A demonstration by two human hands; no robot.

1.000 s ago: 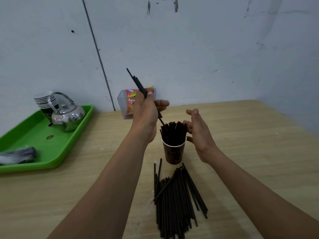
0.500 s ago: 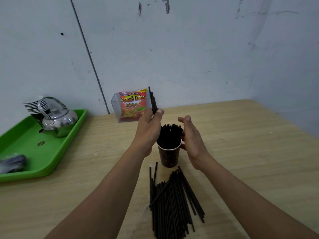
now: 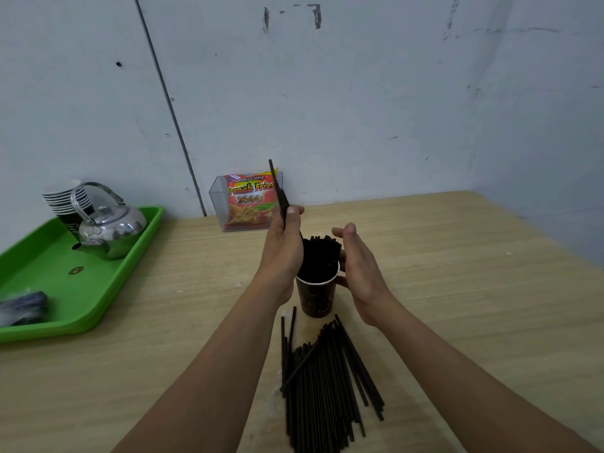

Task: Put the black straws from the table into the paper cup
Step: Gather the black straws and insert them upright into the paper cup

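Note:
A dark paper cup stands mid-table, packed with upright black straws. My left hand is at the cup's left rim and pinches a few black straws that stick up steeply, their lower ends at the cup's mouth. My right hand is against the cup's right side, thumb up, its fingers hidden behind the cup and the straws. A pile of loose black straws lies on the table just in front of the cup, between my forearms.
A clear box holding a French fries packet stands by the wall behind the cup. At the left, a green tray carries a metal kettle, stacked paper cups and a dark bundle.
My left hand has brought the held straws from a slant to nearly upright and lowered them to the cup. My right hand has closed in against the cup's right side.

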